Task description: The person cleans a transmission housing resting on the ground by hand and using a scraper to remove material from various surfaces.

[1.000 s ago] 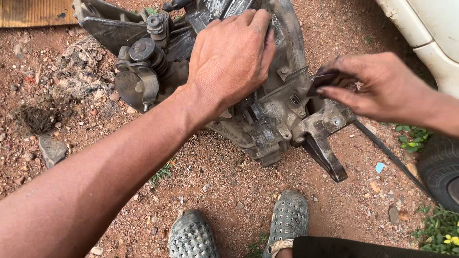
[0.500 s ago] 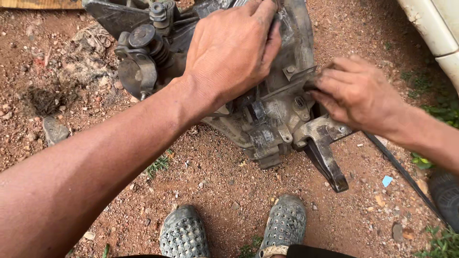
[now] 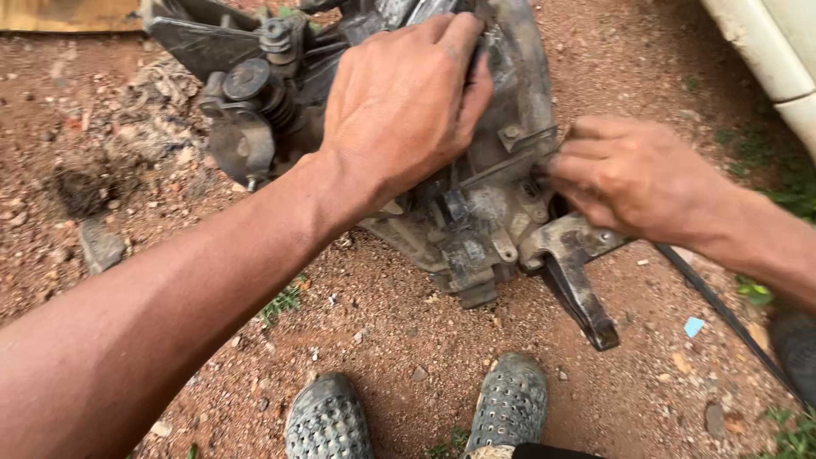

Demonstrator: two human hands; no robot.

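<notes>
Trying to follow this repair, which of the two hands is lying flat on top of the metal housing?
The left hand, palm spread flat over the grimy metal housing. The right hand is curled at the housing's right edge instead, its fingers pinched together.

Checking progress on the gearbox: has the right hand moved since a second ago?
Yes. The right hand has slid left, closer against the gearbox housing.

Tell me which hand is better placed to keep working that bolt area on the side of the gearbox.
The right hand: its fingertips are already pinched at the bracket on the side of the gearbox housing. The left hand lies flat on top, pressing the housing down.
</notes>
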